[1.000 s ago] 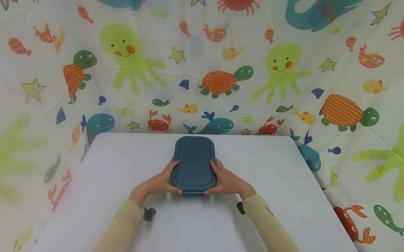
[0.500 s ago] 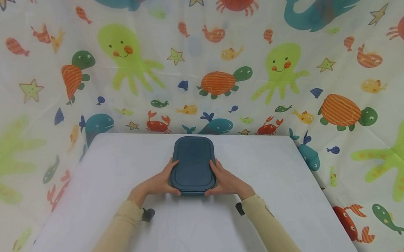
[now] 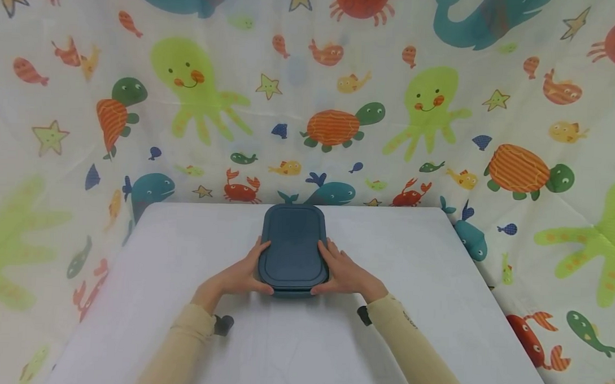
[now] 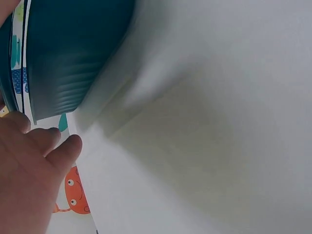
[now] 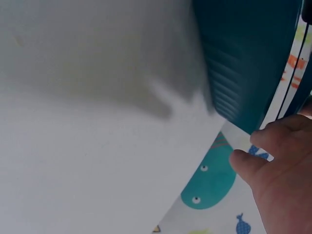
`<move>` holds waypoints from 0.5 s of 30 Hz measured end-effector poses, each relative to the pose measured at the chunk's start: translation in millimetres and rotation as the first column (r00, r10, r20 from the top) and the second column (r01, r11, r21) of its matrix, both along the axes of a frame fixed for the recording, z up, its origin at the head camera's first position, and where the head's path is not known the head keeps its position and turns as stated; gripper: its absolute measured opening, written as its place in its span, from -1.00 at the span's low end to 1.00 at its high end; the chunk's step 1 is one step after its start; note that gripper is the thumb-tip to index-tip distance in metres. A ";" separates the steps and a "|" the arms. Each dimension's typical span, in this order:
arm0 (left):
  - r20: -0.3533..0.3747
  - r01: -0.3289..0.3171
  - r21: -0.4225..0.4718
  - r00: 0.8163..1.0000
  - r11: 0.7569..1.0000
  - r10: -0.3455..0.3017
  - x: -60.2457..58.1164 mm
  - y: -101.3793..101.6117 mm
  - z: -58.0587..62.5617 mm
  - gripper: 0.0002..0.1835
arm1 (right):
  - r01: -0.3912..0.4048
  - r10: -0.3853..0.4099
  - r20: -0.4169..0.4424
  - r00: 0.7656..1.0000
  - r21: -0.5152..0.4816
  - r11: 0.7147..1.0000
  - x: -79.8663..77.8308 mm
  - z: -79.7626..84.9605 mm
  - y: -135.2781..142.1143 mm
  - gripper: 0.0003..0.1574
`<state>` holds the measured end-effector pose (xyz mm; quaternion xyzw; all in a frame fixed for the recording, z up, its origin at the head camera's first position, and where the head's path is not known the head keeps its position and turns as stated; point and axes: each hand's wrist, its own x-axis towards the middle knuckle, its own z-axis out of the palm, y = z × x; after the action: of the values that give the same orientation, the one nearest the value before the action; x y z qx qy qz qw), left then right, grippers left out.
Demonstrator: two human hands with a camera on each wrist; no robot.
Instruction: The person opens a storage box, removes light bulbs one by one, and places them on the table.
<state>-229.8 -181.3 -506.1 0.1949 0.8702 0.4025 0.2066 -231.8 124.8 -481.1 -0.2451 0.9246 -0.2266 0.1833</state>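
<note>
A dark blue rounded rectangular lid point(image 3: 293, 242) sits over a blue food container point(image 3: 292, 294) near the far edge of the white table. Both wrist views show a narrow gap between the lid and the ribbed container point(image 4: 78, 58), with the patterned cloth visible through it. My left hand point(image 3: 241, 274) grips the lid's left side, its thumb at the front corner. On the opposite side my right hand point(image 3: 345, 275) holds the lid the same way, fingers along the edge. Whatever the container holds is hidden under the lid.
The white-covered table point(image 3: 387, 245) spreads out on both sides of the container. Behind it and at the sides hangs a cloth curtain point(image 3: 301, 73) printed with sea animals.
The lid has shifted slightly up in the head view, and more of the container's front shows below it. Both hands have moved up a little with the lid.
</note>
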 end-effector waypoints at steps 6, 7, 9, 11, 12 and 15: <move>-0.010 -0.005 -0.006 1.000 1.000 0.005 2.1 -5.2 -0.4 0.36 | -0.009 0.009 -0.013 1.000 0.017 1.000 -0.8 0.1 -3.2 0.49; -0.013 -0.007 -0.010 1.000 1.000 0.007 2.6 -6.2 -0.3 0.36 | -0.012 0.012 -0.016 1.000 0.021 1.000 -1.0 0.5 -3.8 0.49; -0.012 -0.016 -0.018 1.000 1.000 0.016 3.8 -8.4 1.0 0.35 | -0.017 0.017 -0.023 1.000 0.022 1.000 -1.5 1.9 -5.4 0.48; -0.011 -0.026 -0.024 1.000 0.999 0.026 4.9 -11.2 3.2 0.35 | -0.021 0.021 -0.034 0.999 0.015 1.000 -1.5 4.2 -7.4 0.46; -0.013 -0.031 -0.026 0.999 0.999 0.031 5.1 -13.0 3.9 0.35 | -0.024 0.025 -0.042 0.999 0.018 1.000 -1.7 5.2 -8.6 0.45; -0.014 -0.042 -0.034 0.999 0.999 0.042 6.7 -19.2 6.4 0.33 | -0.031 0.032 -0.072 0.997 0.017 0.999 -1.4 6.7 -13.4 0.41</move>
<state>-223.1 -200.6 -499.6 0.1758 0.8822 0.3906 0.1956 -233.2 111.4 -474.4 -0.2660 0.9285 -0.2074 0.1555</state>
